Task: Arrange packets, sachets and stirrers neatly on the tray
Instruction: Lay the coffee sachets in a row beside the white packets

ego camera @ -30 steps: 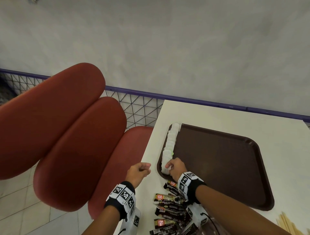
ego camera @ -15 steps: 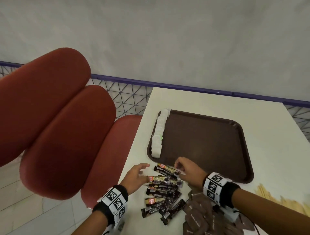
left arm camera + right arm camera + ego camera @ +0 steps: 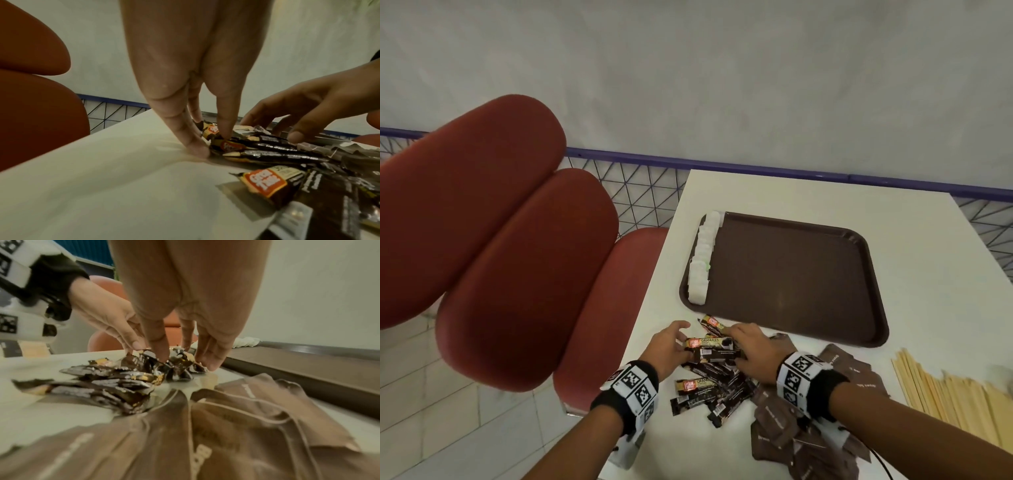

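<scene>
The loose heap of dark, glossy coffee stick sachets [image 3: 710, 373] lies at lower centre, below the brown plastic tray [image 3: 791, 284]. The left hand [image 3: 666, 344] and right hand [image 3: 751, 353] press in from either side, fingers straight, apparently gathering a bundle; next, carry it beside the row of white packets [image 3: 702, 260].

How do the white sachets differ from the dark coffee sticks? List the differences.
1. The white sachets sit on the brown tray; the dark coffee sticks lie on the table.
2. The white sachets form one tidy overlapping row along the tray's left edge; the coffee sticks lie in a jumbled heap.
3. Both hands, the left hand and the right hand, touch the coffee sticks; neither touches the sachets.
</scene>
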`<state>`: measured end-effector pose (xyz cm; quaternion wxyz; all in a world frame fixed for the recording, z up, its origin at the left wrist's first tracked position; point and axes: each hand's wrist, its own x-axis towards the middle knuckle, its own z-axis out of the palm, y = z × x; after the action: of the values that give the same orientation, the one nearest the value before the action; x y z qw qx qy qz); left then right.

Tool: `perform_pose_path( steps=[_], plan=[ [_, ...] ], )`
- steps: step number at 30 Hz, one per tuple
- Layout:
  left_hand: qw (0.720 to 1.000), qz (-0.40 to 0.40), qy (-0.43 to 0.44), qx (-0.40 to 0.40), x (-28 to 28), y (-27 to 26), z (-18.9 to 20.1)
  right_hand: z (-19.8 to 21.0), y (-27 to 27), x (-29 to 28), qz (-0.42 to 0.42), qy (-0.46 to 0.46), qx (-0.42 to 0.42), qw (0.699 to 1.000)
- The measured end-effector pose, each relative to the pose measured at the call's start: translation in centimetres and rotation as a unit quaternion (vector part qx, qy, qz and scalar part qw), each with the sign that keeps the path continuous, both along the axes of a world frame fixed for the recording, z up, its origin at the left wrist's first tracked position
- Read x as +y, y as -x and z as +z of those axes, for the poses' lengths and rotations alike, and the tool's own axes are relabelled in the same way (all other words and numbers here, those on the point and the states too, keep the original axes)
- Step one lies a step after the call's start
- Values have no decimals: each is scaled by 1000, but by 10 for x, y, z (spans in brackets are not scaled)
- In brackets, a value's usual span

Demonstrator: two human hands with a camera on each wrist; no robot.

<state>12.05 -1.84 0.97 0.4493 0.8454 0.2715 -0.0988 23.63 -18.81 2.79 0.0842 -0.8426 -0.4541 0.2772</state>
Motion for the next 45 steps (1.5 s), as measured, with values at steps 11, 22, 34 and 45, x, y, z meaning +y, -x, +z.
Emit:
perform_pose_path(
  steps=[11,22,34,45],
  plan=[
    [999,-23,-25,33,-6,0,0,-13,10,32,-39,57,-49,996],
    [998,59,1,-22,-12,-2,-13,-18,20,41,-56,41,-67,995],
    [986,101,53,-123,-5,2,-16,-16,17,42,-22,72,-95,993],
    [954,202,115,-189,2,-11,4,8,-6,32,-165,-48,38,984]
  ],
)
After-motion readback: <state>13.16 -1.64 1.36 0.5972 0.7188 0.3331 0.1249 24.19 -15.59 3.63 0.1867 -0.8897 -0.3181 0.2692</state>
